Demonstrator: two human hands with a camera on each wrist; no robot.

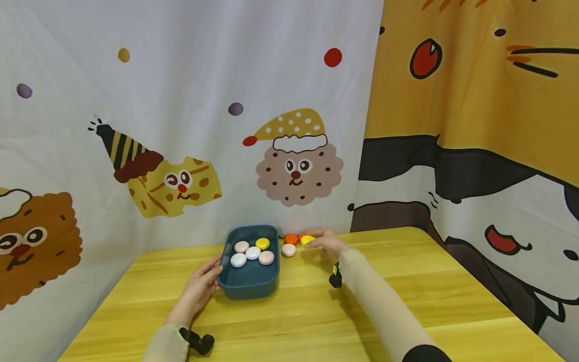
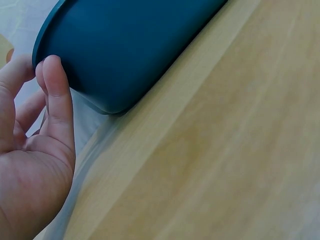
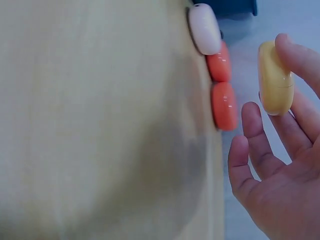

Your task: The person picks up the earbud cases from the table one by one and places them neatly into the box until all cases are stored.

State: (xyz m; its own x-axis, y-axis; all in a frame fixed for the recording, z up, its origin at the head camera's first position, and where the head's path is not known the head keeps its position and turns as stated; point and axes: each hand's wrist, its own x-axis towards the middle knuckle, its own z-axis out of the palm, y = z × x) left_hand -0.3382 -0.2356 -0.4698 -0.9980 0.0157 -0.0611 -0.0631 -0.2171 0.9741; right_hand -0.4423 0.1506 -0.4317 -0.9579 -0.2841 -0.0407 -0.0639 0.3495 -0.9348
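A dark blue rectangular bin (image 1: 249, 291) stands on the table, holding a yellow disc (image 1: 262, 244) and several pale pink and white ones. My left hand (image 1: 199, 286) touches the bin's left side near the rim, its fairly straight fingers (image 2: 57, 95) against the outer wall. Between thumb and fingers, my right hand (image 1: 329, 242) pinches a glossy, rounded yellow disc (image 3: 276, 82) with a seam around it, held above the table. Beside that hand lie two orange discs (image 3: 224, 106) and a pale pink disc (image 1: 288, 250), to the right of the bin.
The wooden table (image 1: 280, 332) ends at a white curtain (image 1: 190, 60) with cartoon prints, close behind the bin and the loose discs. At the right hangs an orange, black and white printed curtain (image 1: 479, 110).
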